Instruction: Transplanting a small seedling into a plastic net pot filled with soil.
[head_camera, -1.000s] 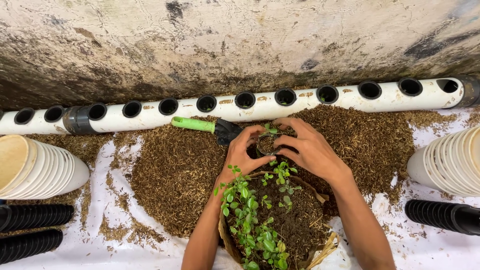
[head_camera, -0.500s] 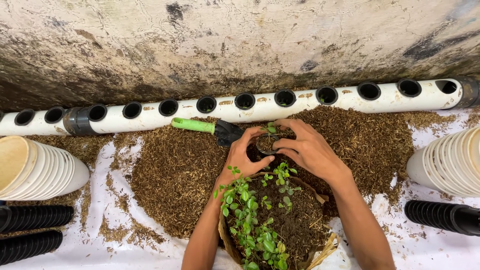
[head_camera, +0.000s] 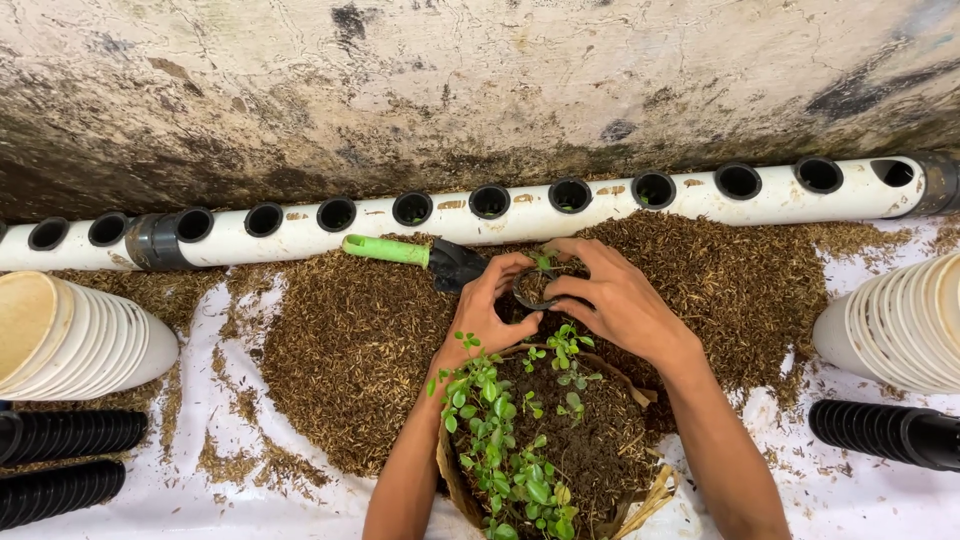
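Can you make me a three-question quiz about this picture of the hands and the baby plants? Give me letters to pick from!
1. Where does the trowel lie?
A. on the brown husk pile, just left of the hands
B. inside the white pipe
C. on the stack of cups

2. What colour is the trowel's handle?
A. red
B. green
C. blue

3. How is the small black pot held?
A. it lies alone on the sheet
B. one hand pins it to the wall
C. both hands cup it, a seedling in it

Answers:
1 A: it rests on the husk pile below the white pipe.
2 B: the handle is bright green.
3 C: the left hand and right hand wrap around it.
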